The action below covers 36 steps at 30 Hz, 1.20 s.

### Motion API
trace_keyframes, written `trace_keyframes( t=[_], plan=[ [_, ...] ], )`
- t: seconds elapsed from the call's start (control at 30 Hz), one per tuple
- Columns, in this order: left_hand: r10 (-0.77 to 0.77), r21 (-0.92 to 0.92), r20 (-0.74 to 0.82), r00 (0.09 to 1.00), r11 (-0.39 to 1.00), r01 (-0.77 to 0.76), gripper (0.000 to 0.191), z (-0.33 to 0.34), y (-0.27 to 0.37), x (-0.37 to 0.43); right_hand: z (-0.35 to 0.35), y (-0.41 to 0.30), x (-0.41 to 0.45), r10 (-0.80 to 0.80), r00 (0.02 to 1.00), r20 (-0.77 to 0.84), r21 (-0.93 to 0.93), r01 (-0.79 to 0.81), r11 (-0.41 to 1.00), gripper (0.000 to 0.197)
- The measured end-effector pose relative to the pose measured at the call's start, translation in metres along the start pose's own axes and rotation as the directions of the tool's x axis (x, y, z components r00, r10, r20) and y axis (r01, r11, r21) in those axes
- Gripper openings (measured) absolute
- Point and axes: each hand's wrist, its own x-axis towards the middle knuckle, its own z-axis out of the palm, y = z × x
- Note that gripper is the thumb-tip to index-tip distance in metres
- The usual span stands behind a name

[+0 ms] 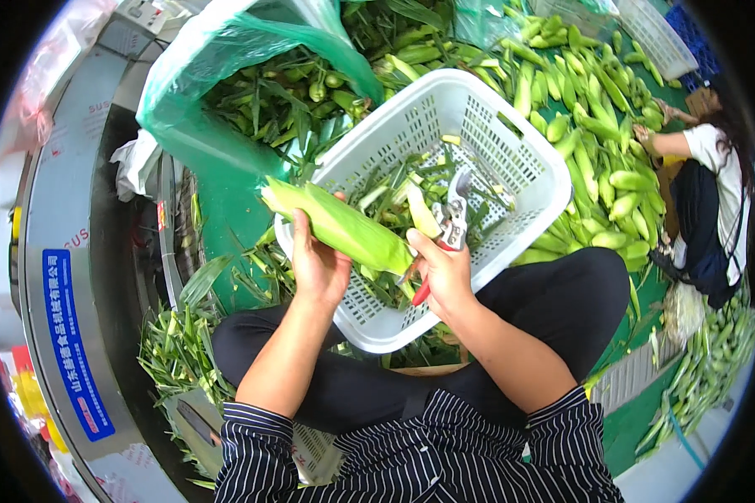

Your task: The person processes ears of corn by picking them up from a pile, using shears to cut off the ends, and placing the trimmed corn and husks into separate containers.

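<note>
My left hand (319, 258) is closed around a green-husked ear of corn (352, 232), which lies tilted over the near left part of a white plastic basket (531, 148). In my right hand (443, 273) are red-handled pruning shears (454, 217), their metal part pointing up and away. The ear's lower right end touches my right hand near the shears' handles; my fingers partly hide that spot. Cut husk pieces and leaves (384, 188) lie inside the basket, below both hands.
An open green plastic bag (226, 138) of leafy corn stands at upper left. Trimmed ears (594, 126) are heaped at right, where another person (708, 176) reaches in. A steel machine (69, 207) borders the left; husk scraps (182, 352) lie beside my knee.
</note>
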Motion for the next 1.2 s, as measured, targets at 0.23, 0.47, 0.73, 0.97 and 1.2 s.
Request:
trace_keyframes(
  t=[0.23,0.47,0.73,0.97,1.2],
  plan=[
    [0.032,0.041,-0.268,0.963,0.999,-0.021,0.044,-0.009,0.018,0.013,0.000,0.006,-0.018,-0.004,0.998,-0.065,-0.461,-0.026,0.887,0.019],
    [0.045,-0.109,-0.092,0.995,0.993,-0.055,0.037,-0.029,0.024,0.005,-0.003,-0.026,-0.010,0.213,0.960,-0.182,-0.047,-0.225,0.973,0.009],
    [0.139,-0.273,0.129,0.982,0.957,-0.100,0.040,-0.035,0.050,0.004,-0.030,-0.071,0.025,-0.252,0.958,-0.136,-0.502,0.152,0.851,0.024],
    [0.267,0.341,0.273,0.924,0.871,-0.352,0.058,-0.007,0.024,-0.024,-0.026,-0.058,-0.024,-0.076,0.997,0.022,-0.553,0.075,0.830,0.039],
    [-0.071,0.076,0.252,0.965,0.996,0.053,0.053,0.024,-0.011,-0.050,0.001,-0.017,-0.039,-0.068,0.913,0.403,-0.785,0.383,0.487,0.071]
  ],
)
